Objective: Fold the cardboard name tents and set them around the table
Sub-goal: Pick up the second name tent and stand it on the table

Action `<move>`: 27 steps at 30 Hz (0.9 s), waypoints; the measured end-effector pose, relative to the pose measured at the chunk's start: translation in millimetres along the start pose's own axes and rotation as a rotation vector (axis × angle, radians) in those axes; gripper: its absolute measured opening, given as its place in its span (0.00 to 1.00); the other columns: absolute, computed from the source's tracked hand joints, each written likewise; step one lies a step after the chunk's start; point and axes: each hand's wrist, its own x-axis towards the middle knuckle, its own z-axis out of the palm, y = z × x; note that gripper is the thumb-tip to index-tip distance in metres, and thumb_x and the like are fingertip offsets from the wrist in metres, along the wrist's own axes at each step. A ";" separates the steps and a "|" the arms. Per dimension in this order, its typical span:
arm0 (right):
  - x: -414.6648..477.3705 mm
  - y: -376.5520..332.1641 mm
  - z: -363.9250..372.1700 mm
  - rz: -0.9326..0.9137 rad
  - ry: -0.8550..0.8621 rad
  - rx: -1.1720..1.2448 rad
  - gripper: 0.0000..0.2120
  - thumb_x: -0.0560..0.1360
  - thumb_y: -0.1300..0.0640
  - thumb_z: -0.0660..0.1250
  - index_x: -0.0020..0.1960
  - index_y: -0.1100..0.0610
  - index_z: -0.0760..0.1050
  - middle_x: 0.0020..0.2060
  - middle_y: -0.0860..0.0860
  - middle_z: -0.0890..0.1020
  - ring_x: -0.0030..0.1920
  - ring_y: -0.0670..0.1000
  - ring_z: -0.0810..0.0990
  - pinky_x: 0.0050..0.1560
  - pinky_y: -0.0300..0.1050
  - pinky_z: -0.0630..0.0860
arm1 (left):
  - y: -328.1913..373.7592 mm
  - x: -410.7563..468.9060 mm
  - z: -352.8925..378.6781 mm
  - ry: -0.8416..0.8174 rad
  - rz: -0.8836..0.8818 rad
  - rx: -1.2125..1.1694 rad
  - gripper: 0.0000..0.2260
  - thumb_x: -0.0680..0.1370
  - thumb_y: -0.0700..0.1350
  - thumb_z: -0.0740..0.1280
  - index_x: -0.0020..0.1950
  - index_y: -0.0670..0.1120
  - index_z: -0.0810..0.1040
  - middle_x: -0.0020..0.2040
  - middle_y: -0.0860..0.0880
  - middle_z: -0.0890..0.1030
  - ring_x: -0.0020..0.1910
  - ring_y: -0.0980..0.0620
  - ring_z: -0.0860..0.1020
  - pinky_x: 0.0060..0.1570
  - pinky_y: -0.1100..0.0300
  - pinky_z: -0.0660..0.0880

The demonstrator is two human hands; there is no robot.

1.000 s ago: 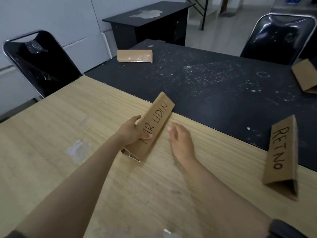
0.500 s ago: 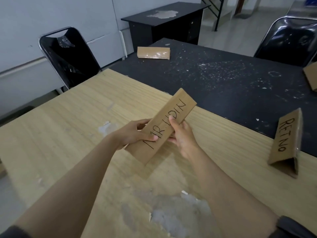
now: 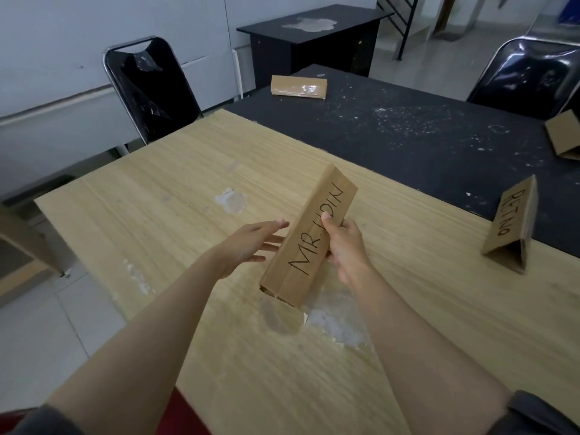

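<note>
A folded cardboard name tent marked "MR. UDIN" is held above the light wooden table, tilted with its far end up. My right hand grips its right side, thumb on the lettered face. My left hand is open just left of the tent, fingers spread and pointing at it. A tent marked "RETNO" stands at the right where the wooden table meets the black table. Another tent lies at the black table's far left, and a third sits at the right edge.
A black chair stands beyond the wooden table's left corner, and another black chair sits at the far right. A black desk is against the back wall. The wooden top has worn pale patches near me.
The tent went from my left hand to my right. My left hand let go and opened beside it. The tent rose off the table, and my view shifted left and back.
</note>
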 end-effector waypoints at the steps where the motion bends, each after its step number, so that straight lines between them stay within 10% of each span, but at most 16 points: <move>1: -2.5 2.1 -1.1 0.000 0.017 -0.030 0.14 0.76 0.47 0.65 0.56 0.55 0.71 0.52 0.54 0.82 0.51 0.54 0.81 0.52 0.53 0.79 | -5.1 -2.0 2.6 0.054 0.004 0.022 0.23 0.77 0.63 0.57 0.67 0.54 0.73 0.61 0.52 0.78 0.61 0.52 0.75 0.59 0.56 0.70; 9: 1.7 9.7 -19.6 -0.020 -0.025 -0.169 0.18 0.77 0.50 0.65 0.65 0.54 0.71 0.59 0.53 0.79 0.56 0.53 0.79 0.55 0.49 0.77 | -42.2 7.1 53.5 0.349 0.049 0.090 0.31 0.75 0.69 0.51 0.74 0.54 0.63 0.75 0.54 0.63 0.76 0.52 0.56 0.74 0.50 0.47; 16: 39.3 2.8 -34.9 -0.091 -0.122 -0.362 0.13 0.77 0.52 0.65 0.59 0.54 0.74 0.56 0.51 0.80 0.56 0.52 0.78 0.59 0.48 0.75 | -34.8 37.9 99.3 0.465 -0.036 0.112 0.28 0.76 0.69 0.44 0.74 0.63 0.57 0.77 0.56 0.55 0.76 0.57 0.40 0.66 0.45 0.23; 22: 25.8 -2.7 -58.1 -0.162 -0.313 -0.426 0.16 0.78 0.48 0.61 0.61 0.54 0.76 0.56 0.48 0.79 0.57 0.47 0.76 0.55 0.39 0.70 | -30.1 46.7 125.5 0.574 -0.029 0.166 0.27 0.77 0.66 0.40 0.74 0.61 0.57 0.76 0.53 0.60 0.77 0.58 0.47 0.68 0.45 0.25; 27: -13.7 28.7 -73.0 -0.297 -0.365 -0.552 0.35 0.71 0.35 0.63 0.74 0.46 0.59 0.70 0.46 0.66 0.69 0.46 0.66 0.65 0.48 0.69 | -44.2 29.8 127.8 0.776 0.053 0.180 0.22 0.82 0.55 0.46 0.72 0.50 0.67 0.72 0.49 0.69 0.74 0.52 0.61 0.75 0.50 0.48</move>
